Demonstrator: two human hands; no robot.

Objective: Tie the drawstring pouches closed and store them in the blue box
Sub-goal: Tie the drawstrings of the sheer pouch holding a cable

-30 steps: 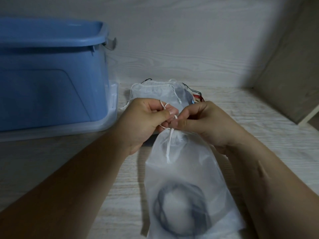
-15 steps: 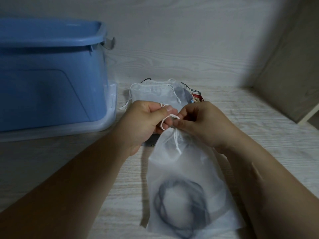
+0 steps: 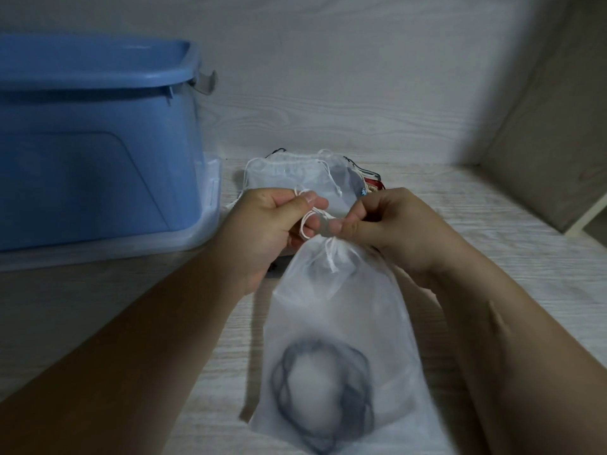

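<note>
Left grip (image 3: pixel 272 224): pinches the drawstring (image 3: pixel 308 221) loop
Right grip (image 3: pixel 387 231): pinches the drawstring at the pouch (image 3: pixel 341 323) neck; further from the left than before
Pouch: on the surface (image 3: pixel 492 244), right of the blue box (image 3: pixel 98 159); hanging tail now shorter

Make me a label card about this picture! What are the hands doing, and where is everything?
left hand: pinches a loop of the white drawstring
right hand: pinches the drawstring at the pouch's neck
front pouch: top gathered, lying on the wooden surface, not yet boxed
inside it: a dark coil, blurry through the fabric
blue box: on the left, apart from the pouch
other pouches: piled behind the hands
</note>
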